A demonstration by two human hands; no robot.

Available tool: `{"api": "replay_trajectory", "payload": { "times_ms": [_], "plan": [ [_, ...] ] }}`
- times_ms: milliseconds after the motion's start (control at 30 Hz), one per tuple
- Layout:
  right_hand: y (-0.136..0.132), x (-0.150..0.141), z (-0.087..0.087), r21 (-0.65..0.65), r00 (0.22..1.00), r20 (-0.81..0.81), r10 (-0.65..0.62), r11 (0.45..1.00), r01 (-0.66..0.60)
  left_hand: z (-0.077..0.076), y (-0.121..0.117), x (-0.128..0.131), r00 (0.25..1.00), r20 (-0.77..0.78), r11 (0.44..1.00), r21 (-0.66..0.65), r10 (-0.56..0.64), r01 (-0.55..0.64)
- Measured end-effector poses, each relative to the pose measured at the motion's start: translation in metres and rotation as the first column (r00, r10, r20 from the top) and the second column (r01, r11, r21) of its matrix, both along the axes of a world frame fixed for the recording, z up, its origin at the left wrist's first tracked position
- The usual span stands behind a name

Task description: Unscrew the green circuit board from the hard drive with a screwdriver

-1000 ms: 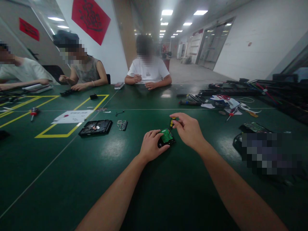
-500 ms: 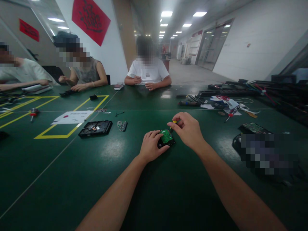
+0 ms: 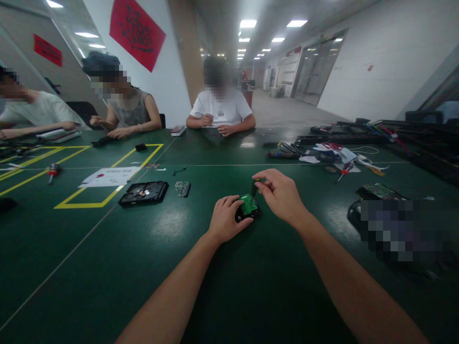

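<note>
While the left hand [image 3: 224,217] steadies the small drive [image 3: 244,215] on the green table [image 3: 172,286], the right hand [image 3: 281,191] stands a short screwdriver [image 3: 255,187] upright over it. The small drive lies flat in front of the person, between the two hands. The left fingers spread along its far side and the thumb along its near side, bracing it; the right fingertips and thumb pinch the screwdriver by its handle.

As for progress, the work looks partway along at best: the green board [image 3: 248,204] is on the drive, and the screwdriver's tip meets it, or nearly so, close to its right edge. Whether any screw is loose or gone is too small to tell, so how much driving is left cannot be counted.

To the left, well apart, lie a larger black drive [image 3: 143,192] and, just beside it, a small loose board [image 3: 182,188]. Beyond them are a short black cable [image 3: 179,170] and a sheet of paper [image 3: 109,177]. Far to the right are a red-handled screwdriver [image 3: 344,170] and another board [image 3: 382,191]. Nothing seems to block the tool; the nearest crowding is the left hand itself, which covers part of the small drive.
</note>
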State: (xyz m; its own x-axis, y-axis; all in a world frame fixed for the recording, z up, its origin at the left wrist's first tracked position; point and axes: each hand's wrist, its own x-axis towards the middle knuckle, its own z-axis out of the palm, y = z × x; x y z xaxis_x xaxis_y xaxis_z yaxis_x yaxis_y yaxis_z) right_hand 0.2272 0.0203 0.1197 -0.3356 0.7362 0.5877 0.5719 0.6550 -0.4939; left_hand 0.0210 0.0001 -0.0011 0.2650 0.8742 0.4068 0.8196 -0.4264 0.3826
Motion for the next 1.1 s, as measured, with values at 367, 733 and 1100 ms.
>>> {"api": "replay_trajectory", "payload": {
  "times_ms": [367,733,1100],
  "plan": [
    [-0.0021,-0.003,0.0006,0.0,0.996,-0.045,-0.08,0.997,0.08,0.0001,-0.0006,-0.0007,1.0,0.01,1.0,-0.004,-0.005,0.005],
    [-0.0056,-0.003,0.0025,-0.097,0.999,-0.005,0.033,0.995,-0.033,-0.0018,0.0006,-0.0007,1.0,0.002,1.0,-0.003,-0.002,0.002],
    [-0.0034,-0.0039,0.0001,-0.017,0.999,-0.014,-0.051,0.999,0.051,-0.0002,-0.0006,-0.001,1.0,0.011,1.0,0.006,-0.009,0.009]
  ]
}}
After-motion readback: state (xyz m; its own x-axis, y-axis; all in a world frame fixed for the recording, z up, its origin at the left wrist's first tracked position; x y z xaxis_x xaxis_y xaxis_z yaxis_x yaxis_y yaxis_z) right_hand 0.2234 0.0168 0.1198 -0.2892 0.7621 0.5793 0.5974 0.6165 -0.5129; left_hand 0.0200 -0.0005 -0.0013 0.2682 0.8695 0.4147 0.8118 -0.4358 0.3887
